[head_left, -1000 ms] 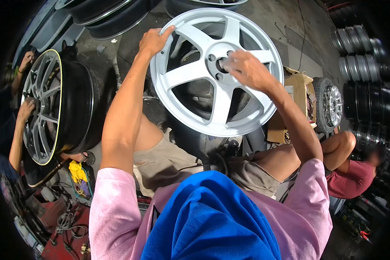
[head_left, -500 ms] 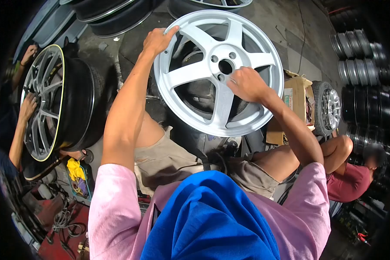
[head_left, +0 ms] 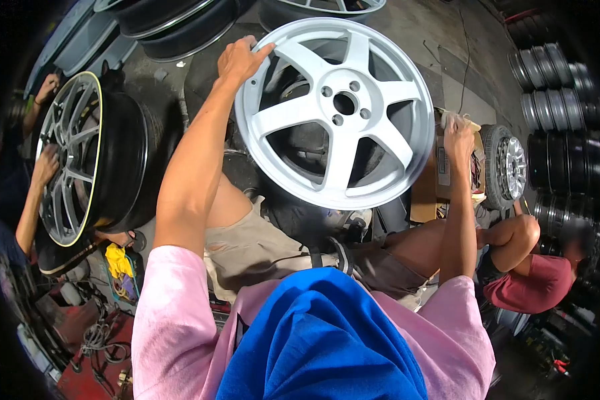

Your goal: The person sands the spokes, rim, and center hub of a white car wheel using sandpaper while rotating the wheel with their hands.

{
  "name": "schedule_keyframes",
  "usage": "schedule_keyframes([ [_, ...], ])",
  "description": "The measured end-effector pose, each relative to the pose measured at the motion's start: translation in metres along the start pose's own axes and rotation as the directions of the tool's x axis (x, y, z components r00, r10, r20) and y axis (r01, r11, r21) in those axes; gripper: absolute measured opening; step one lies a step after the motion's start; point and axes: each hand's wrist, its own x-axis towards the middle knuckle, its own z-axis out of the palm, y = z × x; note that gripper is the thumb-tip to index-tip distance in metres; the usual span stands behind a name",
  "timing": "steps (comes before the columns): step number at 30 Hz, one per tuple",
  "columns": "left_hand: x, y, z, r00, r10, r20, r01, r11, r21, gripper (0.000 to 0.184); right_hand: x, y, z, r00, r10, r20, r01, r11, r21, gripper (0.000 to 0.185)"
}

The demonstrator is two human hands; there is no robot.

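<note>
Floor [head_left: 490, 73] stretches past white wheel [head_left: 351, 125]; left hand [head_left: 239, 60] grips its edge.

Left arm [head_left: 193, 173] stretched well forward, angled inward, elbow [head_left: 183, 212] only slightly bent. Left wrist [head_left: 228, 79] roughly in line with the forearm. Left hand [head_left: 242, 60] back-side up, fingers bent in a grip, one digit pointing inward. Right arm [head_left: 459, 207] runs nearly straight ahead, reach shorter than the left; its elbow is hard to make out. Right wrist [head_left: 461, 161] about straight. Right hand [head_left: 459, 139] has fingers curled; can't tell if they pinch anything. Hands well apart, left one further forward.
</note>
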Motion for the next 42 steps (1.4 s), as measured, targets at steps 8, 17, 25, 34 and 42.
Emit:
schedule_keyframes([
  [8, 0.011, 0.012, -0.015, 0.992, -0.021, 0.128, 0.000, 0.987, 0.158, 0.067, -0.026, 0.026, 0.041, 0.785, 0.348, 0.513, -0.576, 0.716, 0.395, 0.049],
  [17, -0.010, 0.031, -0.075, 0.988, 0.087, -0.126, -0.092, 0.995, -0.038, 0.064, -0.042, -0.019, 0.023, 0.858, 0.418, 0.296, -0.512, 0.741, 0.436, 0.050],
  [25, -0.095, 0.100, -0.129, 0.920, 0.271, -0.282, -0.303, 0.950, -0.077, 0.048, -0.098, -0.007, 0.048, 0.890, 0.172, 0.423, -0.434, 0.610, 0.663, 0.055],
  [34, -0.131, 0.217, -0.082, 0.769, 0.612, -0.184, -0.625, 0.780, -0.016, 0.037, -0.148, -0.016, -0.020, 0.953, -0.194, 0.233, 0.066, 0.882, 0.467, 0.027],
  [42, -0.103, 0.167, -0.076, 0.799, 0.555, -0.232, -0.588, 0.803, -0.103, 0.039, -0.126, -0.075, -0.030, 0.793, -0.609, 0.011, 0.601, 0.785, 0.153, 0.046],
])
